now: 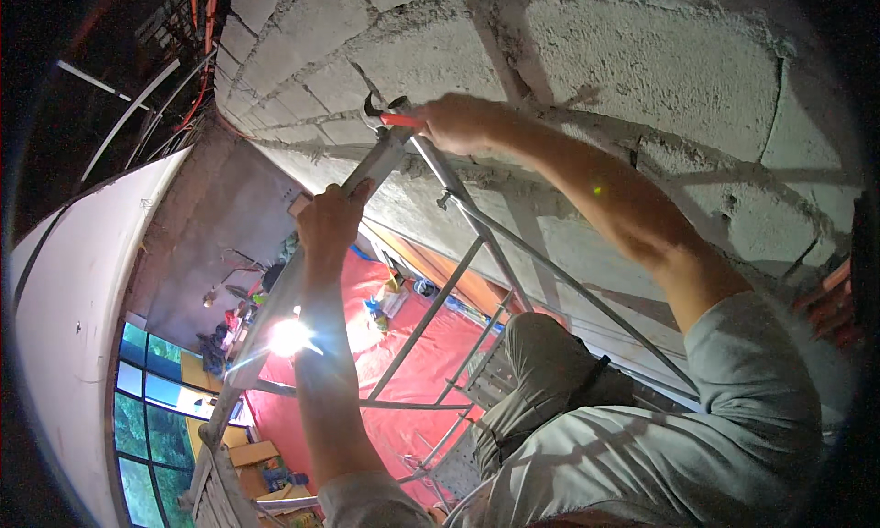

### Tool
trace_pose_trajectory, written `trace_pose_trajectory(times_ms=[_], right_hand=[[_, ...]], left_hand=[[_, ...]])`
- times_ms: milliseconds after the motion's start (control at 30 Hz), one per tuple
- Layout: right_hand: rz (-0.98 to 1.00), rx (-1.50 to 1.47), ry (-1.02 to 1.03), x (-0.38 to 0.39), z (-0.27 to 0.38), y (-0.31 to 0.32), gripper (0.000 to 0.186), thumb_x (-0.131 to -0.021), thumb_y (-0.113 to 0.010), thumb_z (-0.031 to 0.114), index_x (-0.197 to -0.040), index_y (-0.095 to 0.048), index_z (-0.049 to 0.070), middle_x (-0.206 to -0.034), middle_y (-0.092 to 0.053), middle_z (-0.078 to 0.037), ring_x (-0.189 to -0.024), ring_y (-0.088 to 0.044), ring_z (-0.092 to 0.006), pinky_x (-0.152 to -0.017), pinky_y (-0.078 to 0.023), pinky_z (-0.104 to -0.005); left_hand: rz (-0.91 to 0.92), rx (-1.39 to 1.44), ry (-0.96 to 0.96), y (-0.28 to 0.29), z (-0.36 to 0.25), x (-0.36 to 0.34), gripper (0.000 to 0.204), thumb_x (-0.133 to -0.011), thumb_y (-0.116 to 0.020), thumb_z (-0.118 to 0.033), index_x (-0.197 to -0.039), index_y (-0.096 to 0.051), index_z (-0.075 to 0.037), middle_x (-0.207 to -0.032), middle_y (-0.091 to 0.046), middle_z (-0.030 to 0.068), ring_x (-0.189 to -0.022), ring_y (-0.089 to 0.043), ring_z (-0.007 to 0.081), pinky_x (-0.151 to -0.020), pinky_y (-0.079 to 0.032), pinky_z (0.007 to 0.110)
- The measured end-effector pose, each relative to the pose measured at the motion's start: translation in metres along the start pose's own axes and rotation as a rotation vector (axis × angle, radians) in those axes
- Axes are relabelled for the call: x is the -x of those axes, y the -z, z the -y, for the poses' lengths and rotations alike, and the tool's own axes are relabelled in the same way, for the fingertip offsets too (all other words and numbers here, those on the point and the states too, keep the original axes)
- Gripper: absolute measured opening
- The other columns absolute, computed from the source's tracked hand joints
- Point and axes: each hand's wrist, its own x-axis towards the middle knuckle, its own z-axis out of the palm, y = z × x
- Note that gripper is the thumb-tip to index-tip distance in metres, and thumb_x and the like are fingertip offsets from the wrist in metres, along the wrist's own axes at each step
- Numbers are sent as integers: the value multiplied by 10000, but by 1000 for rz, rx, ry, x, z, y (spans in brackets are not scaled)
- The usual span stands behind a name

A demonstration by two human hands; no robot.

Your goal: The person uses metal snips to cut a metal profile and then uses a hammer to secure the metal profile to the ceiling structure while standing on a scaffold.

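Note:
High up beside a block wall, my right hand (458, 123) is closed round the red handle of a claw hammer (401, 120). The hammer's dark curved head is just left of that hand, at the upper end of a long grey bar (376, 166). Lower on the bar, my left hand (328, 218) wraps round it, with the thumb along its upper side. The bar slants from upper right to lower left, over the scaffold frame. Whether it is metal or wood I cannot tell. A small brownish block-like end (300, 204) shows beside my left hand.
Scaffold tubes (426, 317) and a perforated platform (495, 377) are beneath me. The rough block wall (642, 60) runs along the right. Far below lie a red floor covering (412, 363) and cardboard boxes (252, 455). A bright lamp (290, 337) glares near my left forearm.

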Motion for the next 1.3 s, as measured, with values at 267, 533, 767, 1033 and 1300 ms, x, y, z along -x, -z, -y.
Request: trace_pose_trajectory(times_ms=[267, 533, 767, 1033, 1300], right_hand=[[-122, -84, -34, 34, 35, 15, 273, -1060, -557, 267, -1198, -673, 62, -861, -727, -195, -778, -735, -324, -729, -568, -515], [-76, -301, -78, 97, 39, -24, 349, -1078, -570, 349, -1207, -676, 42, -796, -698, -155, -678, -668, -275, -668, -508, -468], [19, -596, -397, 273, -25, -188, 341, -1034, -666, 332, -1033, -730, -3, -755, -676, -135, -637, -599, -212, -627, -457, -416], [541, -319, -735, 384, -64, -419, 352, -974, -654, 393, -1007, -745, 54, -915, -743, -201, -880, -720, -402, -783, -549, -510], [601, -530, -467, 463, -60, -614, 365, -966, -665, 395, -1108, -742, 69, -1013, -745, -197, -983, -720, -385, -848, -562, -503]], left_hand=[[10, 109, 97, 25, -17, 9, 780, -1017, -405, -740, -896, -690, -24, -856, -745, 263, -855, -754, 449, -764, -600, 562], [-125, -93, -54, -33, 11, 6, 617, -1026, -476, -630, -969, -692, -55, -800, -736, 163, -769, -765, 377, -699, -619, 520], [-49, -382, -421, -23, 52, -16, 530, -1053, -523, -208, -1545, -446, -389, -995, -655, 169, -886, -726, 374, -683, -621, 514], [-225, -175, -776, -50, 61, -27, 512, -1066, -503, -177, -1570, -456, -261, -1082, -670, 216, -988, -694, 378, -748, -597, 504], [156, -323, -224, -19, 22, -10, 572, -940, -727, -417, -1409, -573, -128, -1208, -697, 271, -1009, -722, 427, -848, -597, 531]])
